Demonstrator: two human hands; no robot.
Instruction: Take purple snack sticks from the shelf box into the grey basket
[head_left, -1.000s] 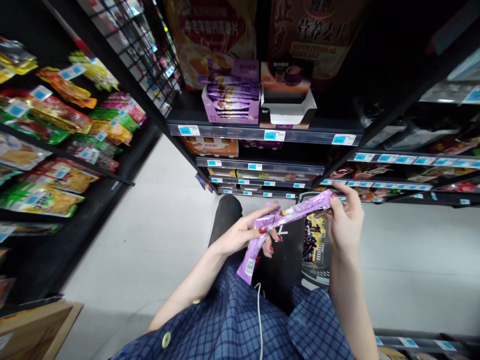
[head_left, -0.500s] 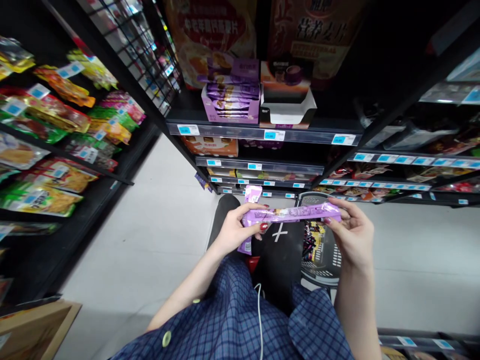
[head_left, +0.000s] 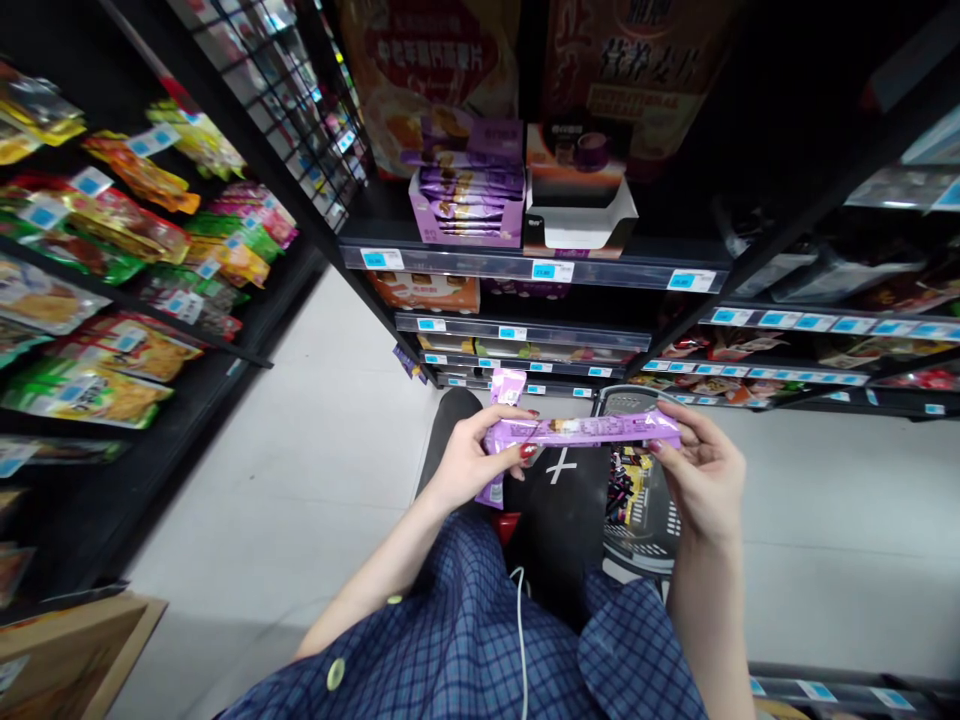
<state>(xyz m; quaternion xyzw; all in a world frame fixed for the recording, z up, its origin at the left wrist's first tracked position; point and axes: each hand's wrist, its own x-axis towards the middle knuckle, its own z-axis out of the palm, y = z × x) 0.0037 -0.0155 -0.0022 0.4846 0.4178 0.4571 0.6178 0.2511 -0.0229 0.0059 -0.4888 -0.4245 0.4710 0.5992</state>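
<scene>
Two purple packets: the long packet (head_left: 585,430) lies level between the hands, at four o'clock from the middle of the view; the second packet (head_left: 508,387) stands crosswise behind its left end, nearer six o'clock.
Left hand (head_left: 476,452): at six o'clock, grasping the left end of the long packet; the second packet runs behind the fingers, and how it is held there is hidden.
Right hand (head_left: 703,465): between three and four o'clock, pinching the other end between thumb and fingers.
Wrapper feel: probably light; the shiny film looks slippery, yet the long packet spans the hands without sagging, so likely fairly stiff. Whether the filling is brittle cannot be told.
Best hold: by both ends, as now, with little squeeze on the middle.
Basket (head_left: 670,520): at four o'clock, beyond the long packet and lower, with yellow and dark wrapped pieces inside.
Display box (head_left: 472,238): at twelve o'clock on the shelf (head_left: 465,263), holding stacked purple packets.
Open carton (head_left: 621,220): towards one o'clock, just beside the display box.
</scene>
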